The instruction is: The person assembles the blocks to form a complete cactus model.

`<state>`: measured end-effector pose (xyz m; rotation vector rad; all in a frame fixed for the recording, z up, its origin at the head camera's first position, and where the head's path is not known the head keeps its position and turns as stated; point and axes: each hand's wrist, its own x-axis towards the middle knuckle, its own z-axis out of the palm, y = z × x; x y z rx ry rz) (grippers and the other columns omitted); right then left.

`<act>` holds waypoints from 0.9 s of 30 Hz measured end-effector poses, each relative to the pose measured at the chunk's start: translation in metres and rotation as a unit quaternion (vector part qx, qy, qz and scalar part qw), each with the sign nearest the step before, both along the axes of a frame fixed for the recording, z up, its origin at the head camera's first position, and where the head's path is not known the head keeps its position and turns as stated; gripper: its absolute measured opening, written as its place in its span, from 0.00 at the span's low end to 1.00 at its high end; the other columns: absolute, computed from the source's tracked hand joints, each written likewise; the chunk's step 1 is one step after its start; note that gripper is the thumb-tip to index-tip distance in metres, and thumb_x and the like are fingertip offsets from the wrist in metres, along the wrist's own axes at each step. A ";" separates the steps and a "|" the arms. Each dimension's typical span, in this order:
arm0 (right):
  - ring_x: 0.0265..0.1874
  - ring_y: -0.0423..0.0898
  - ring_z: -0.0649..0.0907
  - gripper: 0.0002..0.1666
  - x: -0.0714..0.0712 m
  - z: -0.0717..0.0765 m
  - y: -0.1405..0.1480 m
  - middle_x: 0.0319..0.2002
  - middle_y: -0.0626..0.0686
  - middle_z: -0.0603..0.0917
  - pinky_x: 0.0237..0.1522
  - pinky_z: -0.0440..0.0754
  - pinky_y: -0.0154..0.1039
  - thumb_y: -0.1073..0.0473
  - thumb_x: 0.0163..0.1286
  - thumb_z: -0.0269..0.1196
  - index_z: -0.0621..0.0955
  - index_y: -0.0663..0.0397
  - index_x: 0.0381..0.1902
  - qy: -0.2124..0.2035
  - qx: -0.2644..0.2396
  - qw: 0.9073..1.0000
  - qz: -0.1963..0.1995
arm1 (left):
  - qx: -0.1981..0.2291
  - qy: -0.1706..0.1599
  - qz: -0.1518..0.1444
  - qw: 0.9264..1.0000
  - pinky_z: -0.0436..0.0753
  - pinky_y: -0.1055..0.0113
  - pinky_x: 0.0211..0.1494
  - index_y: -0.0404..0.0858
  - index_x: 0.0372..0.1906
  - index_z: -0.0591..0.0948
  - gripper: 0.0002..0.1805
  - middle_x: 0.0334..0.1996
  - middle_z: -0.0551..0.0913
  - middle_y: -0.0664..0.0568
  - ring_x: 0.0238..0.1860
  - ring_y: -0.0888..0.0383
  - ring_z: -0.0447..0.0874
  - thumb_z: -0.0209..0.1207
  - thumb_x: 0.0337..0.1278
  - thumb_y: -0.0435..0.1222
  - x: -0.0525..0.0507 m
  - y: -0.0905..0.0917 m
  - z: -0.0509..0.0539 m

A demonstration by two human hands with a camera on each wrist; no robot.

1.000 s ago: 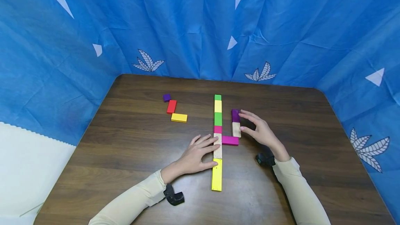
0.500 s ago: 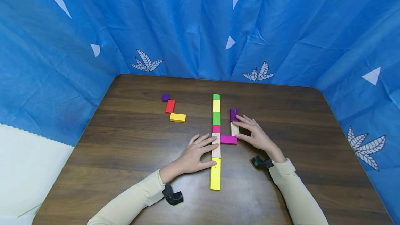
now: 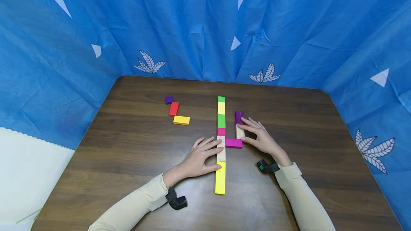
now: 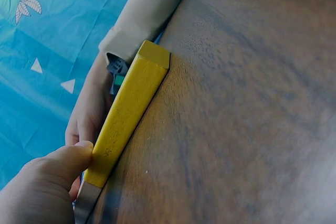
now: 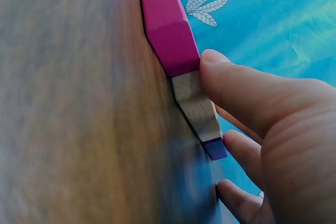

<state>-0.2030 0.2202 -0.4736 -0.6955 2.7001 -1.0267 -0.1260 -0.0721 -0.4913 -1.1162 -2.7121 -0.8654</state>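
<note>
In the head view, my left hand rests with extended fingers on the plain wood block and its thumb on the long yellow block. These belong to a straight column with pink, green and pale yellow blocks above. My right hand touches a short plain wood block and a purple block, fingers fairly straight. Its thumb lies at the joint of that wood block and the magenta block, which juts sideways from the column. In the right wrist view, the thumb touches there from above.
At the left of the brown table lie a yellow block, a red block and a small violet block. A blue curtain hangs behind the table and along its sides.
My right hand has moved left and slightly down, from beside the purple and wood blocks onto them. The left hand stays on the column. The whole head view has shifted slightly.
</note>
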 end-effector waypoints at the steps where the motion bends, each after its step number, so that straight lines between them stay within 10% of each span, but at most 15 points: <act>1: 0.76 0.62 0.52 0.32 0.000 0.000 0.000 0.75 0.57 0.62 0.72 0.38 0.70 0.52 0.65 0.67 0.74 0.47 0.67 0.000 0.000 1.000 -0.001 | 0.000 0.000 0.000 1.000 0.59 0.40 0.71 0.46 0.65 0.77 0.33 0.71 0.70 0.53 0.73 0.47 0.63 0.64 0.55 0.54 0.000 0.000 0.000; 11: 0.77 0.61 0.52 0.33 -0.001 -0.002 0.001 0.75 0.56 0.63 0.72 0.38 0.69 0.50 0.65 0.66 0.74 0.46 0.67 0.000 -0.002 1.000 -0.007 | 0.004 -0.005 -0.002 1.000 0.59 0.39 0.71 0.46 0.65 0.77 0.33 0.71 0.70 0.52 0.73 0.47 0.64 0.65 0.54 0.54 -0.002 0.000 -0.001; 18: 0.76 0.62 0.52 0.33 -0.001 -0.002 0.001 0.75 0.56 0.63 0.72 0.38 0.69 0.50 0.64 0.67 0.75 0.45 0.67 0.003 -0.003 1.000 -0.005 | 0.087 0.002 0.015 0.996 0.64 0.38 0.68 0.40 0.61 0.79 0.31 0.68 0.72 0.46 0.70 0.44 0.67 0.67 0.52 0.47 -0.010 -0.005 0.004; 27: 0.76 0.61 0.52 0.32 0.000 -0.003 0.003 0.75 0.56 0.62 0.72 0.38 0.69 0.51 0.66 0.66 0.74 0.46 0.68 0.005 -0.008 1.000 0.004 | 0.231 0.069 0.222 0.945 0.73 0.48 0.57 0.33 0.51 0.84 0.24 0.51 0.80 0.39 0.54 0.43 0.76 0.70 0.45 0.35 -0.051 -0.054 0.010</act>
